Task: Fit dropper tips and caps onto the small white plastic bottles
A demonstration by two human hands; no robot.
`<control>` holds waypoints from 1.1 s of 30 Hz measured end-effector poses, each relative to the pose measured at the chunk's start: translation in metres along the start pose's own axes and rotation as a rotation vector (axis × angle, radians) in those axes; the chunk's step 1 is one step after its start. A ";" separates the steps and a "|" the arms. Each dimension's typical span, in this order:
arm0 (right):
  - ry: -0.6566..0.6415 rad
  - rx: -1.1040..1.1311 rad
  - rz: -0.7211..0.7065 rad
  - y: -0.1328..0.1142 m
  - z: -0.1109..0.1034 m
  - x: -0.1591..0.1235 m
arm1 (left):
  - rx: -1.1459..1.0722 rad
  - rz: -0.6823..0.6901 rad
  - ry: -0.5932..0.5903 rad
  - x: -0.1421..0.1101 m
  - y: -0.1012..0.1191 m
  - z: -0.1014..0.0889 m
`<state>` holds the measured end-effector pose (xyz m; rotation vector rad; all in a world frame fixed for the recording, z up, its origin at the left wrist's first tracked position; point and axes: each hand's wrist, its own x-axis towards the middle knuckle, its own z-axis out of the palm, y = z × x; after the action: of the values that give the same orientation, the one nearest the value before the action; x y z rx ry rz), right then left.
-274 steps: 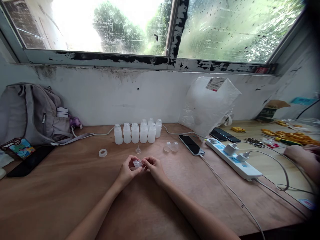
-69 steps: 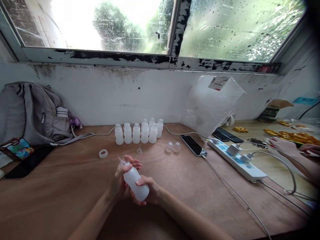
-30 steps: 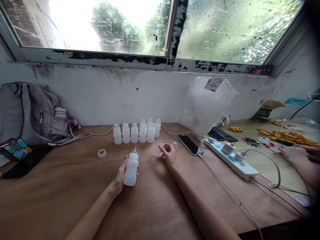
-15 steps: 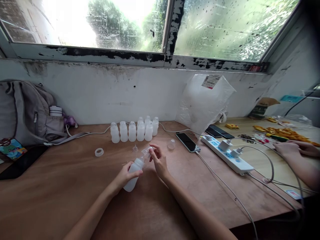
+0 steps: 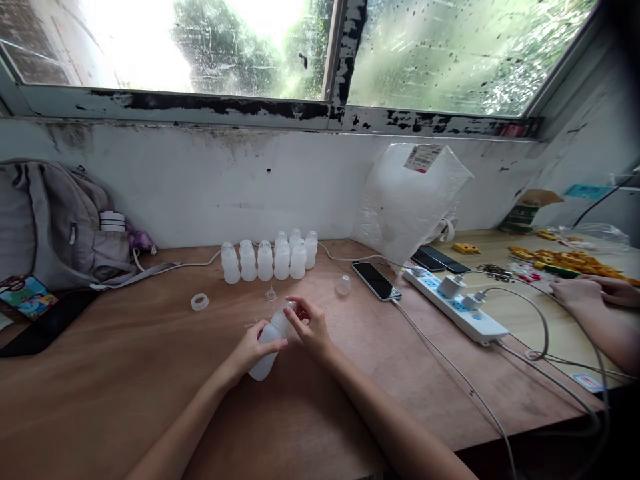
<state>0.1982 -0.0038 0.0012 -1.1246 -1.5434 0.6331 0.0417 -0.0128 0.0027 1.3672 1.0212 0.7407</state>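
Observation:
My left hand [image 5: 250, 347] grips a small translucent white bottle [image 5: 266, 353], tilted with its top pointing up and right, just above the wooden table [image 5: 125, 373]. My right hand [image 5: 309, 325] is closed around the clear cap at the bottle's top; the cap is mostly hidden by my fingers. Behind my hands lie a clear nipple [image 5: 271, 294], a clear cap [image 5: 343, 286] and a clear ring [image 5: 199, 302]. Several capped bottles [image 5: 270, 259] stand in a cluster near the wall.
A grey backpack [image 5: 55, 223] sits at the left, a white plastic bag [image 5: 410, 200] leans on the wall. A phone [image 5: 376, 281], a power strip [image 5: 457, 305] and trailing cables lie to the right. Another person's hands [image 5: 585, 293] work at the far right.
My right hand picked up a clear cap from the table and brought it to the bottle's top. My left hand tilted the bottle toward it.

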 end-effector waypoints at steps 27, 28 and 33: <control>0.001 -0.159 0.016 0.011 0.000 0.003 | 0.012 0.094 -0.020 0.000 -0.001 -0.002; 0.026 -0.178 0.032 0.012 0.000 0.003 | -0.035 0.084 0.014 0.000 0.000 -0.003; 0.160 -0.162 0.148 0.018 -0.001 0.008 | -0.155 0.052 0.228 0.000 0.002 -0.009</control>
<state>0.2051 0.0112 -0.0104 -1.3884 -1.4017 0.5095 0.0338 -0.0082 0.0056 1.1985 1.0845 1.0110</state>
